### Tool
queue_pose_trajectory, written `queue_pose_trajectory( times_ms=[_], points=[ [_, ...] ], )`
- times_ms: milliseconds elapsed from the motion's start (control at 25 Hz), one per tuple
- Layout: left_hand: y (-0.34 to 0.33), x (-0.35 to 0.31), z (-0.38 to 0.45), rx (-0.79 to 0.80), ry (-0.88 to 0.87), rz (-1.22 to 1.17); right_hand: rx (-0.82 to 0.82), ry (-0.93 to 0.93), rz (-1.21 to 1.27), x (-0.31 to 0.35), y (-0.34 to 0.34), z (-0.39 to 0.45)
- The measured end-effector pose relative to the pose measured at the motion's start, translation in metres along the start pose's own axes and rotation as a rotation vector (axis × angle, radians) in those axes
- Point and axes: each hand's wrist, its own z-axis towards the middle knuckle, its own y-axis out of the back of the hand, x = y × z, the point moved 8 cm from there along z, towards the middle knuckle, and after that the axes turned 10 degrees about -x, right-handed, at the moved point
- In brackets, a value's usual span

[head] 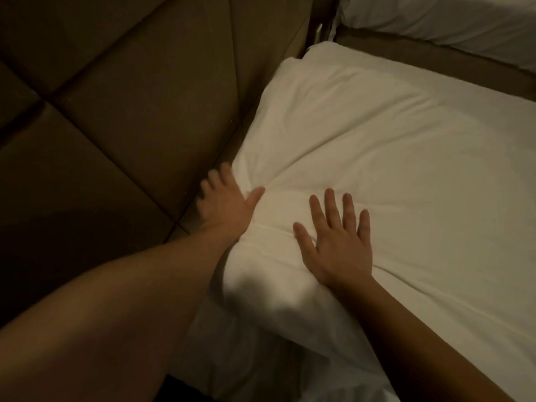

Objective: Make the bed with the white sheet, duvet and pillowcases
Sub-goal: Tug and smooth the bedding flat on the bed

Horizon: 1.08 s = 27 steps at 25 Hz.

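Observation:
A white pillow (pixel 333 132) in its pillowcase lies on the bed against the padded headboard (pixel 121 117). My left hand (pixel 229 201) lies along the pillow's left edge, fingers straight and slightly blurred, thumb pressing into the fabric where creases gather. My right hand (pixel 339 242) rests flat on the near end of the pillow with fingers spread. White bedding (pixel 470 256) covers the bed to the right, and more white fabric (pixel 246 355) hangs at the near corner below my arms.
The brown quilted headboard fills the left half of the view. A brown strip (pixel 435 56) runs along the far side of the bed, with another white bed surface (pixel 449 18) beyond it at the top right.

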Motion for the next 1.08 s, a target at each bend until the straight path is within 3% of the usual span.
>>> queue_pose_trajectory(
  times_ms=[80, 160, 200, 320, 400, 480, 560, 680, 840, 1080],
  points=[
    [0.009, -0.046, -0.004, -0.093, -0.277, -0.103, -0.029, 0.019, 0.025, 0.003, 0.002, 0.004],
    [-0.011, -0.079, -0.017, 0.055, -0.560, -0.085, -0.072, 0.013, 0.019, -0.016, 0.007, 0.004],
    [-0.028, -0.079, -0.022, 0.167, -0.598, -0.007, -0.116, -0.028, -0.008, -0.039, 0.012, 0.001],
    [-0.055, -0.048, -0.014, 0.320, -0.431, 0.134, -0.108, -0.258, -0.078, -0.138, 0.021, -0.027],
    [-0.045, -0.061, -0.006, 0.219, -0.385, 0.078, -0.040, -0.364, -0.051, -0.174, 0.021, -0.038],
    [-0.021, -0.104, 0.001, 0.074, -0.428, -0.119, -0.076, -0.389, 0.018, -0.167, 0.025, -0.025],
    [-0.012, -0.158, 0.002, 0.062, -0.566, -0.234, -0.118, -0.286, 0.096, -0.134, 0.031, 0.008],
    [-0.025, -0.225, 0.009, 0.106, -0.792, -0.120, -0.108, -0.081, 0.103, -0.097, 0.032, 0.060],
    [-0.044, -0.252, 0.058, 0.106, -0.665, -0.024, -0.096, -0.073, 0.045, -0.115, 0.030, 0.122],
    [-0.083, -0.263, 0.121, 0.094, -0.617, 0.057, -0.129, -0.038, -0.031, -0.131, 0.012, 0.211]
  ],
)
